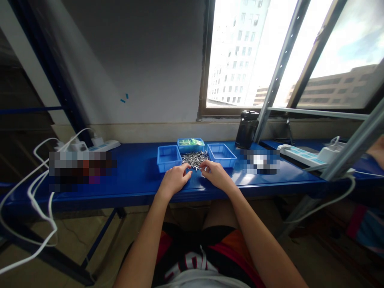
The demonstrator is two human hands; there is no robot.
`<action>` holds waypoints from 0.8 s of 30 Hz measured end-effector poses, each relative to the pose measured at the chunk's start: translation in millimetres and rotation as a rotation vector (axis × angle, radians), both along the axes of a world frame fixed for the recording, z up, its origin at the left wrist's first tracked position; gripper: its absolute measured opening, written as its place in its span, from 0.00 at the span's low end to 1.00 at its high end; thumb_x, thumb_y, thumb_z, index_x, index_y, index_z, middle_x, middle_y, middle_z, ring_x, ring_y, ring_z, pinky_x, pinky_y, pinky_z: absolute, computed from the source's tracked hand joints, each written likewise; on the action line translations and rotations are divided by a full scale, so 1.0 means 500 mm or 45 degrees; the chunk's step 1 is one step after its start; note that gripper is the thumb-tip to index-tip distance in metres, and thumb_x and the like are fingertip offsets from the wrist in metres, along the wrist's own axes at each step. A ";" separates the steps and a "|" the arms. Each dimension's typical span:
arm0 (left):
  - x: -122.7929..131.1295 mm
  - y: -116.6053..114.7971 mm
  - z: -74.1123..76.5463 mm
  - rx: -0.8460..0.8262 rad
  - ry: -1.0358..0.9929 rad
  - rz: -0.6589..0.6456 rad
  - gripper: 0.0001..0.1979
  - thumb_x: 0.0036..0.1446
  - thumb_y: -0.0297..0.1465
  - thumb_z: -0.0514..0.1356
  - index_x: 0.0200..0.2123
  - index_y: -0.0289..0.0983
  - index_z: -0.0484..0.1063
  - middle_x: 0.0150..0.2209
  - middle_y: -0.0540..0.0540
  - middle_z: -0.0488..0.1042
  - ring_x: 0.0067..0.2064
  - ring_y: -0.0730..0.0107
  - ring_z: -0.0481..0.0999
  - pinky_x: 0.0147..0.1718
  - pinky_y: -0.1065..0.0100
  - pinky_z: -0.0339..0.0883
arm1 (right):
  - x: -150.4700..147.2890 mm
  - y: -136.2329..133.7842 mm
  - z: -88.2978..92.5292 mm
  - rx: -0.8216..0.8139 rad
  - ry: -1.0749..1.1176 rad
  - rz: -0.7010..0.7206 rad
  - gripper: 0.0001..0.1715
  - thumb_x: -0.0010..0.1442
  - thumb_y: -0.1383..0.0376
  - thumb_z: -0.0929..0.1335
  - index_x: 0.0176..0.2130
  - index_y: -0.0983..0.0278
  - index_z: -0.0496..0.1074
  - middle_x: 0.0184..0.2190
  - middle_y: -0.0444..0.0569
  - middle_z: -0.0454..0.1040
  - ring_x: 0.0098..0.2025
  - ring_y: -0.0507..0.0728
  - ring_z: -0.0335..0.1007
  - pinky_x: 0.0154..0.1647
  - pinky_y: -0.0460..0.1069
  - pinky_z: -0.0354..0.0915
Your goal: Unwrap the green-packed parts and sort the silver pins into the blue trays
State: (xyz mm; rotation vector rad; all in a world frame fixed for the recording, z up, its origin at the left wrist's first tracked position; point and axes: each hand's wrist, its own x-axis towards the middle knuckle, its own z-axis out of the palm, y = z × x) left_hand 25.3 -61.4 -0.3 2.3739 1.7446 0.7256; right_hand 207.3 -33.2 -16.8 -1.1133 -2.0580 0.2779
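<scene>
A loose pile of thin silvery metal pieces (194,159), which look like screws or nails, lies on the blue table between small blue trays. At its near left edge my left hand (176,178) rests with bent fingers, the thumb apart from the index finger. My right hand (216,175) reaches in from the right, fingertips at the pile and thumb a little apart. Nothing that I can make out is held in either hand. The left blue tray (169,161) and the right blue tray (222,157) look bare inside. Behind the pile, a third blue tray (179,146) holds green-and-clear plastic packaging (191,142).
A black device (247,130) stands at the back right, near a metal upright (277,68). White power strips (303,157) lie at both sides, with white cables (33,196) looping down at the left. Two blurred-out patches cover items on the blue table (135,176).
</scene>
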 end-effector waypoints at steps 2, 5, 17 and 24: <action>0.000 -0.001 0.001 -0.006 -0.023 -0.004 0.17 0.57 0.36 0.51 0.49 0.43 0.66 0.34 0.47 0.76 0.38 0.63 0.74 0.37 0.69 0.63 | 0.000 -0.001 0.000 -0.006 0.015 0.061 0.08 0.53 0.69 0.62 0.34 0.65 0.70 0.28 0.44 0.71 0.27 0.49 0.63 0.31 0.44 0.60; -0.002 0.000 0.000 0.014 -0.033 -0.045 0.18 0.56 0.37 0.52 0.51 0.45 0.65 0.35 0.48 0.76 0.38 0.64 0.74 0.37 0.69 0.63 | 0.001 -0.001 -0.002 -0.037 0.021 0.131 0.07 0.53 0.68 0.63 0.34 0.65 0.69 0.26 0.42 0.70 0.25 0.48 0.61 0.29 0.43 0.59; 0.000 -0.003 0.004 -0.016 -0.041 -0.141 0.13 0.56 0.37 0.52 0.40 0.42 0.74 0.40 0.48 0.76 0.42 0.64 0.73 0.41 0.70 0.64 | 0.002 -0.002 0.000 -0.102 0.039 0.235 0.06 0.55 0.66 0.63 0.33 0.65 0.69 0.26 0.42 0.68 0.26 0.48 0.61 0.28 0.43 0.59; -0.006 0.006 -0.007 0.055 -0.018 -0.208 0.14 0.57 0.38 0.50 0.38 0.42 0.74 0.40 0.48 0.76 0.41 0.65 0.73 0.39 0.71 0.63 | 0.000 -0.003 0.000 -0.055 -0.028 0.195 0.07 0.56 0.65 0.64 0.34 0.64 0.70 0.28 0.43 0.70 0.27 0.49 0.63 0.30 0.43 0.60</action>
